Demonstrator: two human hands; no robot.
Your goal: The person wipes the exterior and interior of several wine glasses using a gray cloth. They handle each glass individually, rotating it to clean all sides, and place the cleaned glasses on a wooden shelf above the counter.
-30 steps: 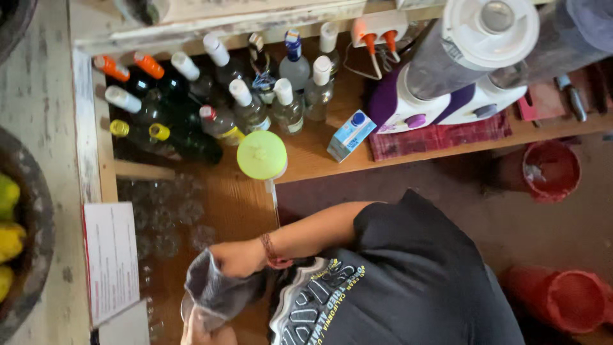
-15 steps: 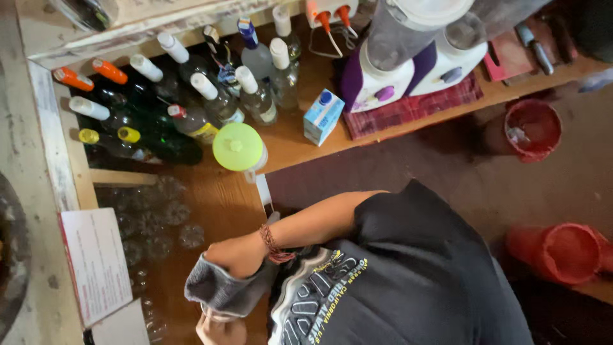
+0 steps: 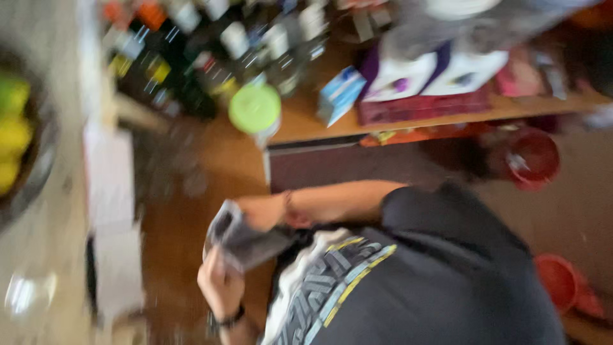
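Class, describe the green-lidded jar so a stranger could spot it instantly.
Find the long wooden shelf. At its front edge, beside the dark bottles, stands the jar. Only it has a broad, round, lime-green lid.

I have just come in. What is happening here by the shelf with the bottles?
A person in a dark printed shirt holds a grey cloth with both hands, bunched up over a wooden surface. The right hand grips it from above and the left hand from below. The picture is blurred, so whether something is wrapped inside cannot be told. Behind them stand bottles and a green-lidded jar.
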